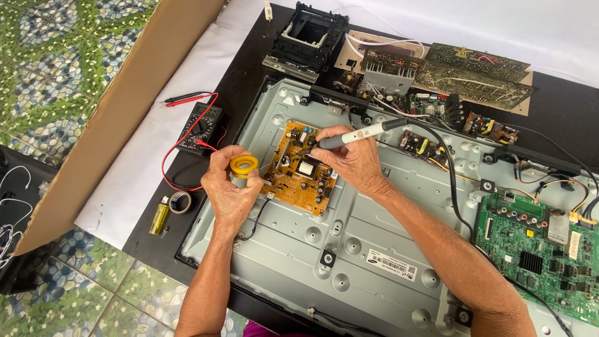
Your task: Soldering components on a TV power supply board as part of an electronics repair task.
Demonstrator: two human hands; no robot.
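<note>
multimeter [198, 126], tape roll [180, 201], lighter [159, 218] left of board [302, 168].

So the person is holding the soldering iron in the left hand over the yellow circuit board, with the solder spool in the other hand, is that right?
Not quite: the head view shows the soldering iron in the right hand, its tip down over the yellow circuit board. The left hand is the one holding the yellow solder spool. The rest holds.
</note>
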